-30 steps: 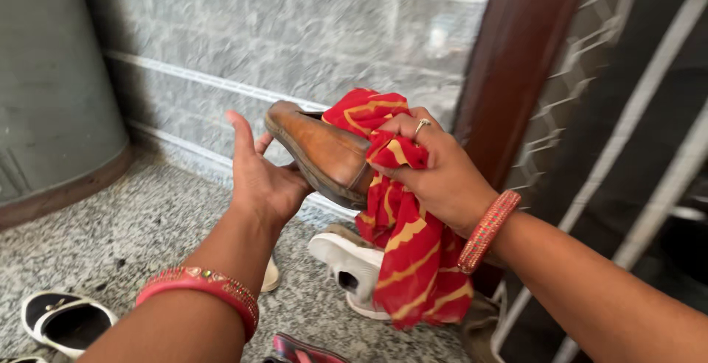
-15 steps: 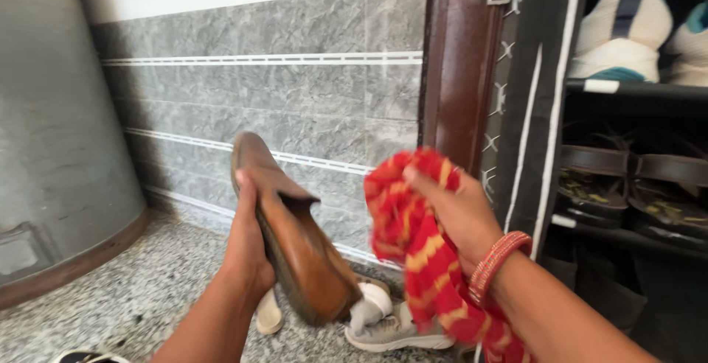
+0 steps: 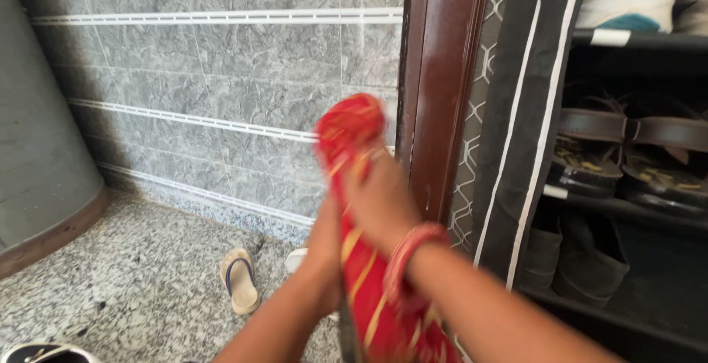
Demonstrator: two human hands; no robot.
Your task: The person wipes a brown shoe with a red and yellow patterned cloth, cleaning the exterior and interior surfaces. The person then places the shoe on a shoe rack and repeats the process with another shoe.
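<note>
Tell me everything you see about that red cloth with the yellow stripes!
The red cloth with yellow stripes looks soft and thin. It is bunched at the top and hangs down past the bottom of the picture, blurred. The right hand presses on it, and the left hand is against its other side. It sits before the brown wooden door frame.

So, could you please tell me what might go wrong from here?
The red and yellow striped cloth covers whatever the hands press between them, so the grip is hard to judge; a slip could drop it onto the speckled granite floor. The right hand works close to the brown wooden door frame and might knock it.
</note>
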